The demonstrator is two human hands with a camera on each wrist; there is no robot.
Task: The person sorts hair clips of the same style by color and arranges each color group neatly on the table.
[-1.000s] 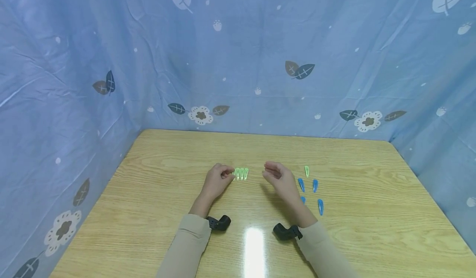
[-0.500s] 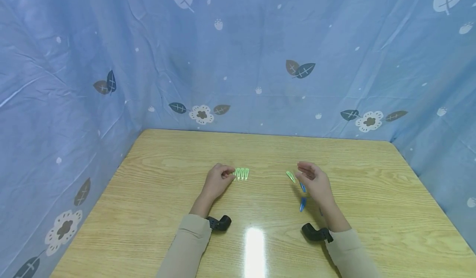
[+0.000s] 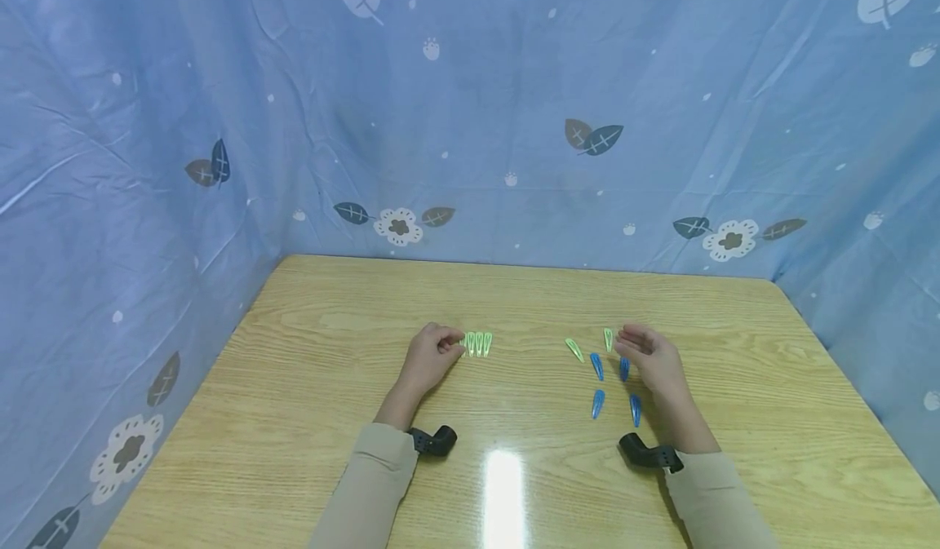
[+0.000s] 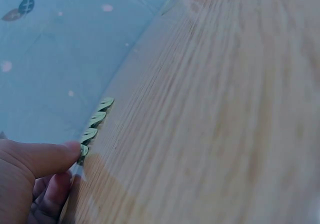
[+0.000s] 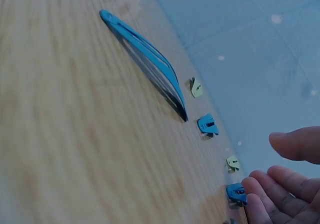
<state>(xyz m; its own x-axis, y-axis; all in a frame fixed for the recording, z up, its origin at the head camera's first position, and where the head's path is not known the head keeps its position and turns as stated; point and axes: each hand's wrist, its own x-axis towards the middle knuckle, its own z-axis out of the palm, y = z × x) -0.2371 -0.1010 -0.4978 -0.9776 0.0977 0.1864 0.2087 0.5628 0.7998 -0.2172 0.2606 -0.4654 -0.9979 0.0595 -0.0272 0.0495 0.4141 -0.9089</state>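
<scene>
Several green snap hair clips (image 3: 479, 343) lie side by side in a short row on the table. My left hand (image 3: 429, 361) is at the row's left end, thumb and finger pinching the endmost green clip (image 4: 83, 150), which is partly covered. My right hand (image 3: 656, 367) hovers over the right-hand group, fingers loosely bent and thumb apart, with nothing between them. Close to its fingertips are a green clip (image 3: 608, 338) and a blue clip (image 3: 624, 369). In the right wrist view, the fingers overlap the edge of a blue clip (image 5: 236, 193).
Another green clip (image 3: 574, 349) lies slanted left of the right hand. More blue clips (image 3: 598, 403) are spread below it, one (image 3: 635, 409) beside the right wrist. A blue patterned curtain (image 3: 507, 117) hangs behind the wooden table (image 3: 316, 312).
My right hand has moved right, from between the two groups to over the right-hand clips. The slanted green clip and the blue clips have come into sight. The left hand has stayed put.
</scene>
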